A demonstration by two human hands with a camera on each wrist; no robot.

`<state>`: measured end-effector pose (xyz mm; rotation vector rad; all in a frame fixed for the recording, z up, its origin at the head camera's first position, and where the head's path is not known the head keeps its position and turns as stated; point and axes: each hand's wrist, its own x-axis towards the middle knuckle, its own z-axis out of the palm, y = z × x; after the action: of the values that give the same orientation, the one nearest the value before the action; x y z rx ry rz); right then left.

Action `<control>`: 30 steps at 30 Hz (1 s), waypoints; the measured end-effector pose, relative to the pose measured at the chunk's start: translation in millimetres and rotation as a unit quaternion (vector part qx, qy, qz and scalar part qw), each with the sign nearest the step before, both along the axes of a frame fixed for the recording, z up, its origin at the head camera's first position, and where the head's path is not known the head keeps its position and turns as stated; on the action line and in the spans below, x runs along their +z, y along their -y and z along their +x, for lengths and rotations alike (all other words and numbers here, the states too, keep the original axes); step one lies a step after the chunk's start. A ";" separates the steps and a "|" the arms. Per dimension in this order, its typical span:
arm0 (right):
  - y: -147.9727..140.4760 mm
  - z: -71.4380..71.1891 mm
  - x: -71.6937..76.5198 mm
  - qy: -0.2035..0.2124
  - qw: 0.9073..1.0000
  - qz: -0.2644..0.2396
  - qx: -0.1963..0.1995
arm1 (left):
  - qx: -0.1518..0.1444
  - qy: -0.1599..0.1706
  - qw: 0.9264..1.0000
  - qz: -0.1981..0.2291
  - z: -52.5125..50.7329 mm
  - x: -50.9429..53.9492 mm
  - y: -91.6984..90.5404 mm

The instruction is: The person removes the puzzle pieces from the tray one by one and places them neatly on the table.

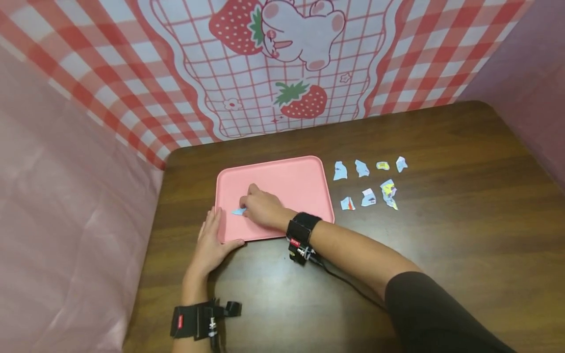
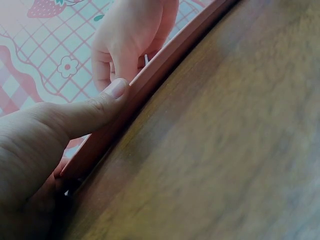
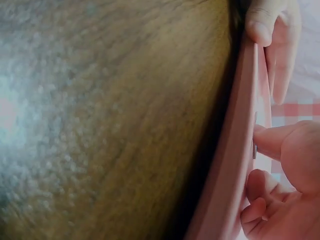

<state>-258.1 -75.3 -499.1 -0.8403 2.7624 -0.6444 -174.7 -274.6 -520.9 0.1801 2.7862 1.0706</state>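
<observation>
A pink tray lies on the wooden table. My left hand holds its near-left corner, thumb along the front rim and fingers along the left side. In the left wrist view the left thumb rests on that rim. My right hand reaches low over the tray, its fingers bent, and pinches a small light-blue paper piece close to the tray surface. In the right wrist view the right hand has its thumb at the piece's thin edge. The hand covers part of the piece.
Several torn, printed paper pieces lie in two rows right of the tray, among them a blue one and a yellow-marked one. A red-checked strawberry cloth hangs behind the table. A cable trails from the right wrist.
</observation>
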 end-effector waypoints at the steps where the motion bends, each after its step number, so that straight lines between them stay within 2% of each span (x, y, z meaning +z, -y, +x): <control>1: -0.1 -0.1 -0.2 -0.001 1.000 0.001 0.000 | -0.001 -0.002 1.000 -0.001 -0.1 0.0 -0.4; 5: -0.5 -2.0 1.7 0.019 1.000 -0.011 -0.005 | -0.002 -0.008 1.000 -0.002 -0.4 -0.8 -0.6; 8: -2.6 -5.2 4.6 0.068 0.995 -0.064 -0.020 | 0.000 -0.009 1.000 0.001 -0.5 -1.2 -0.3; 10: -6.4 -7.4 7.4 0.109 0.986 -0.120 -0.040 | 0.000 -0.007 1.000 0.000 -0.9 -1.9 -0.6; 13: -16.1 -8.9 10.2 0.163 0.965 -0.194 -0.066 | -0.004 -0.004 1.000 -0.004 -1.9 -2.8 -1.8; 17: -35.4 -6.6 12.9 0.199 0.944 -0.249 -0.080 | -0.006 -0.004 1.000 -0.007 -1.4 -2.4 -3.0; 23: -71.1 -4.1 21.0 0.181 0.931 -0.297 -0.115 | -0.007 -0.012 1.000 -0.008 -1.9 -2.4 -0.9; 26: -88.1 -2.4 22.9 0.156 0.934 -0.294 -0.128 | -0.005 -0.011 1.000 -0.008 -1.3 -2.6 0.5; 30: -112.5 7.0 20.8 0.120 0.946 -0.273 -0.130 | -0.004 -0.007 1.000 -0.009 0.2 -2.7 0.2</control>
<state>-251.1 37.2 -478.3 -0.4330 2.5108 -1.4970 -174.6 -274.8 -523.7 0.1968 2.8047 1.0478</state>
